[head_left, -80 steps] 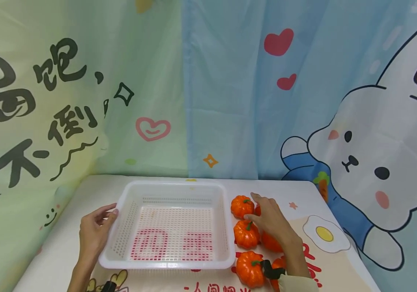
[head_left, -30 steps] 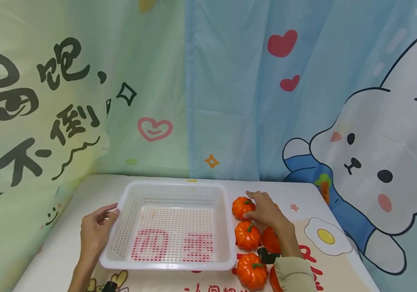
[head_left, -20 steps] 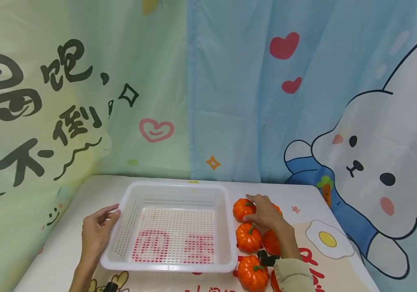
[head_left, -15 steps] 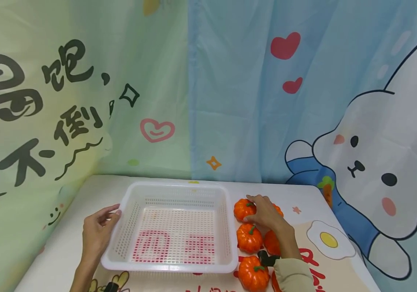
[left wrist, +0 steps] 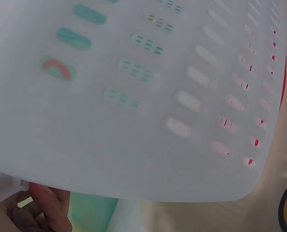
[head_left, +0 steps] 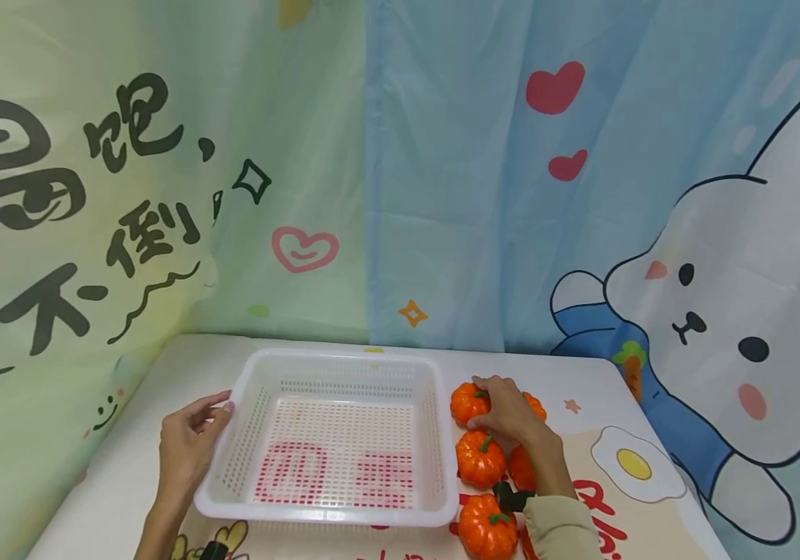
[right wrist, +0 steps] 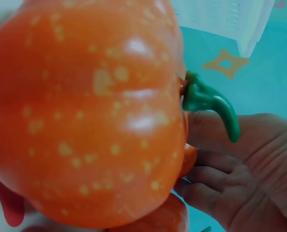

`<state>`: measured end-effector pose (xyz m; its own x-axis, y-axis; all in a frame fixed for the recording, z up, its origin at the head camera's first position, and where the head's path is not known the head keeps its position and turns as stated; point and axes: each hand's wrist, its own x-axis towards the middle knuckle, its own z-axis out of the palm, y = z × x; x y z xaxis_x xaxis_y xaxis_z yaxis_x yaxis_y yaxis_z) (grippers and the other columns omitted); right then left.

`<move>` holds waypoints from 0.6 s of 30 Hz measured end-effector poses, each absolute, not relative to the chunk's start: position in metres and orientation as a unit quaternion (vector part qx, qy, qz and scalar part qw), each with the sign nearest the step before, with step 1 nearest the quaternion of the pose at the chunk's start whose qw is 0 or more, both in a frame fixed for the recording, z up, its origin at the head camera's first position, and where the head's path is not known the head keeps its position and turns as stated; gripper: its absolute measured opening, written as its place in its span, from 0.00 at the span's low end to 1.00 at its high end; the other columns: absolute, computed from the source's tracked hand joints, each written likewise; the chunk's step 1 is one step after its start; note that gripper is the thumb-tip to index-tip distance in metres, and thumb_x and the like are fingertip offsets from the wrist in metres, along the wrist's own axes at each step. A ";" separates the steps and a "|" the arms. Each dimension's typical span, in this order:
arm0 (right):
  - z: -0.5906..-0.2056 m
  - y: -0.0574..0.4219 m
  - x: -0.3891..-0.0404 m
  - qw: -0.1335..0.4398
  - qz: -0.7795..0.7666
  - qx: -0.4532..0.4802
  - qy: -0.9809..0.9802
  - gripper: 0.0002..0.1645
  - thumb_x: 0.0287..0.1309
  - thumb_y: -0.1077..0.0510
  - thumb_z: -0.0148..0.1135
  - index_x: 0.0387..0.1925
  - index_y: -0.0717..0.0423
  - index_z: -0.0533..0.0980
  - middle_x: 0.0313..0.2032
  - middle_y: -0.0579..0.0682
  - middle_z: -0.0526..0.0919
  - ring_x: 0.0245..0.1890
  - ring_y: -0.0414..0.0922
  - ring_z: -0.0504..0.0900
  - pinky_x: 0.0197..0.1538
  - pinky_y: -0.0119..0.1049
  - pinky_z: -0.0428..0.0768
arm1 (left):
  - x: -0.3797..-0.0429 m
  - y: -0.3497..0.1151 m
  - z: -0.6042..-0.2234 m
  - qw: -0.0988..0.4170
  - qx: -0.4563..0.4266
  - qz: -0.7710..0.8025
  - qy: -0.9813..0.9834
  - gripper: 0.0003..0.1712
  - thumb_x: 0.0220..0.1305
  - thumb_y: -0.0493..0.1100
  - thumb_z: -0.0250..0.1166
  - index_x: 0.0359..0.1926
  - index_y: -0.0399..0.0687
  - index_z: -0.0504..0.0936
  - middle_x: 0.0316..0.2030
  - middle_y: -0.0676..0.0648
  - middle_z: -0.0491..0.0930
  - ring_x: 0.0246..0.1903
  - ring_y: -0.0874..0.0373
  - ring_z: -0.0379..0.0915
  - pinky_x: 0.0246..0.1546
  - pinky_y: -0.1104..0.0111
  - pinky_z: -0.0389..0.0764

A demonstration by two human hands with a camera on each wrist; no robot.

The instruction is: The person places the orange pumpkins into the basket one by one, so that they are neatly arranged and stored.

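Note:
My left hand (head_left: pixel 188 443) holds the left rim of a white plastic basket (head_left: pixel 449 435) with a perforated floor; in the left wrist view its fingers curl at the edge. To the right of the basket, small glossy orange pumpkins with green stems stand in two columns. With thumb and index finger spread round it, my right hand (head_left: pixel 512 411) grips the farthest pumpkin (head_left: pixel 468 403) of the left column. Another pumpkin (head_left: pixel 535 404) shows partly behind this hand. In the right wrist view a nearer pumpkin (right wrist: pixel 90 111) fills much of the picture, in front of the hand.
Nearer me in the left column are a middle pumpkin (head_left: pixel 480 459) and a front pumpkin (head_left: pixel 487 529). The right forearm partly covers another pumpkin (head_left: pixel 522 467). A printed cloth covers the table (head_left: pixel 197 362), and a patterned curtain (head_left: pixel 435 194) hangs behind it.
My right hand has shifted left, from the far right pumpkin onto the far left one, then stays there. The left hand keeps to the basket rim. The head view has turned slightly left.

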<state>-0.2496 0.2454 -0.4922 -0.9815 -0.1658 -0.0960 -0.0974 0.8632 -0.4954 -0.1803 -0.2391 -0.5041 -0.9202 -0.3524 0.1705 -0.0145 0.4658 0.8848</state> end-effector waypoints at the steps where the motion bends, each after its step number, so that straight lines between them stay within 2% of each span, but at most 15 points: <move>1: -0.492 0.245 -0.250 0.068 -0.252 -0.068 0.963 0.49 0.57 0.57 0.84 0.77 0.64 0.72 0.66 0.67 0.80 0.67 0.65 0.75 0.71 0.69 0.76 | -0.180 -0.239 -0.504 0.167 0.108 -0.506 -0.839 0.19 0.78 0.44 0.69 0.62 0.38 0.88 0.44 0.33 0.91 0.25 0.67 0.81 0.25 0.74 0.81; 18: -0.490 0.243 -0.247 0.068 -0.262 -0.061 0.961 0.48 0.58 0.57 0.83 0.76 0.64 0.72 0.66 0.67 0.80 0.69 0.65 0.73 0.72 0.69 0.75 | -0.179 -0.238 -0.504 0.175 0.102 -0.511 -0.835 0.19 0.78 0.43 0.69 0.61 0.36 0.88 0.42 0.33 0.91 0.25 0.66 0.80 0.24 0.73 0.81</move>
<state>-0.2469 0.2432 -0.4903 -0.9834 -0.1524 -0.0984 -0.0815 0.8558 -0.5109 -0.1793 -0.2377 -0.5036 -0.9178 -0.3499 0.1875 0.0079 0.4561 0.8899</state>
